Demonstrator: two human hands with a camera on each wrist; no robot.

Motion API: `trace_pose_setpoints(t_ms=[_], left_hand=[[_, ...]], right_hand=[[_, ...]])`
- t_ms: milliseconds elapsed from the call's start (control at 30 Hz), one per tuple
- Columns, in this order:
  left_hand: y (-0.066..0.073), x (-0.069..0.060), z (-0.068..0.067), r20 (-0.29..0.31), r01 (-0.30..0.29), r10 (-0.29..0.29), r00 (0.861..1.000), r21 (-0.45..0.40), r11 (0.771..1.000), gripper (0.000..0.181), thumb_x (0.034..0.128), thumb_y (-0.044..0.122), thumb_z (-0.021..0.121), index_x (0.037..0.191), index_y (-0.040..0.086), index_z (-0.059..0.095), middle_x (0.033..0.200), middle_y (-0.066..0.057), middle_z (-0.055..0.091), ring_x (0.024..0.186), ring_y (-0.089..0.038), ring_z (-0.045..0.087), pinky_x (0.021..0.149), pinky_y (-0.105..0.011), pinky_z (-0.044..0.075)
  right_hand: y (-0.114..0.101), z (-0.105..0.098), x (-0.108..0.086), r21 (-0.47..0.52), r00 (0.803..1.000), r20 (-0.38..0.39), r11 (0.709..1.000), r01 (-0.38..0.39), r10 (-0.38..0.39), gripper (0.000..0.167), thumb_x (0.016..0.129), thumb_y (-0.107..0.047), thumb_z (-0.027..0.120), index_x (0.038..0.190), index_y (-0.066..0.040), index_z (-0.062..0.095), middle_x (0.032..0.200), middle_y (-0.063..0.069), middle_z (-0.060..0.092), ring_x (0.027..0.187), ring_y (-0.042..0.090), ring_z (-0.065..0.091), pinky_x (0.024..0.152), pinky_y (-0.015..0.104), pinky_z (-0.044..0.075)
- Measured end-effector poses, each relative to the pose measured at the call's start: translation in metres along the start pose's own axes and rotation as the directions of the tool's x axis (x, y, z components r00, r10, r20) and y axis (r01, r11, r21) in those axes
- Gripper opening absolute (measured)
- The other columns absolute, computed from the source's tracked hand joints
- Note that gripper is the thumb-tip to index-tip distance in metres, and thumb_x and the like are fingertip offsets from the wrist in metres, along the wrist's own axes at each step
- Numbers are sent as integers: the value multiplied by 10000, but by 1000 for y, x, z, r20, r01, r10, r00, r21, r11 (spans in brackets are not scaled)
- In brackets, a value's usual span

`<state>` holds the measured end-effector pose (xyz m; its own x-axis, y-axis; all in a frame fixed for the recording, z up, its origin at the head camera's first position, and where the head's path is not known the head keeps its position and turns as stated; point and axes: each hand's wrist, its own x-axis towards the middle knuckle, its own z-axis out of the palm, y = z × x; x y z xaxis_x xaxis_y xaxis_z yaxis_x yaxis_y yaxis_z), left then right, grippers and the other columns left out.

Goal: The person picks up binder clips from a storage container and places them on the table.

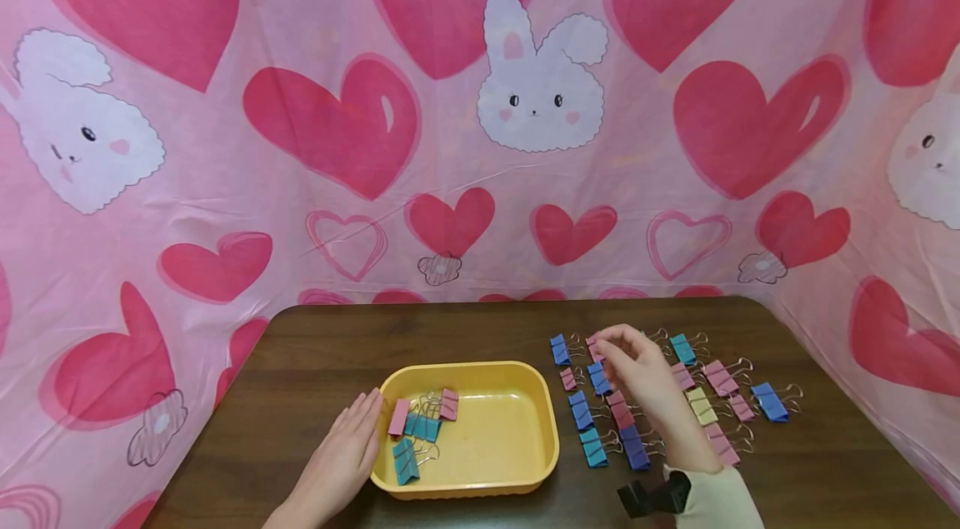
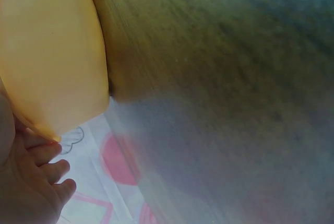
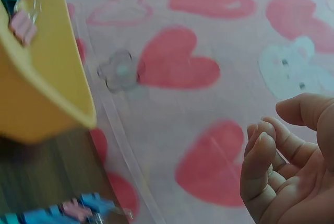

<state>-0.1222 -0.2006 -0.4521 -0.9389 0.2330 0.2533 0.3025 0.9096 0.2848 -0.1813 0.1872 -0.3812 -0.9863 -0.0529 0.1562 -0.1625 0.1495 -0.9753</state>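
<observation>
My left hand (image 1: 341, 450) lies along the left wall of a yellow plastic tray (image 1: 495, 437), fingers extended and touching it. Inside the tray's left part are several binder clips, among them a teal clip (image 1: 406, 462) and a pink clip (image 1: 448, 404). Above the clips on the table hovers my right hand (image 1: 652, 383), its fingertips near a pink binder clip (image 1: 595, 348) in the back row. The right wrist view shows this hand (image 3: 295, 164) with loosely bent fingers, thumb apart and nothing held. It hides some clips in the head view.
Rows of blue, pink, teal and yellow binder clips lie right of the tray, including a blue clip (image 1: 770, 401) at the far right. The brown wooden table (image 1: 322, 346) ends at a pink heart-and-rabbit cloth (image 1: 450, 137) behind it.
</observation>
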Motion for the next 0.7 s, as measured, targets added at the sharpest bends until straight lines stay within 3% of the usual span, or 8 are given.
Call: trace_pose_setpoints(t_ms=[200,400,700], left_hand=[[0,0,-1,-16,-11,11,1000,-2,1000,432,908,113,526,1300,-63,477,1371,-180,421,1272,-333,358,1030,-486,283],[0,0,-1,-18,-16,16,1000,-4,1000,436,909,116,527,1304,-60,473,1373,-178,421,1270,-335,360,1032,-486,280],[-3,-1,2,-49,-31,31,998,7,999,430,899,111,545,1291,-59,490,1360,-176,438,1259,-336,376,1012,-496,306]], right_hand=[[-9,35,4,56,997,78,998,-20,15,211,913,-122,574,1025,52,533,735,119,517,546,196,510,489,272,490],[-6,74,6,71,988,156,997,-19,7,160,897,-89,589,987,38,554,724,99,511,532,164,487,460,238,458],[-10,124,-3,77,949,315,997,-8,-17,117,905,-20,551,963,81,551,734,46,494,521,161,458,439,208,421]])
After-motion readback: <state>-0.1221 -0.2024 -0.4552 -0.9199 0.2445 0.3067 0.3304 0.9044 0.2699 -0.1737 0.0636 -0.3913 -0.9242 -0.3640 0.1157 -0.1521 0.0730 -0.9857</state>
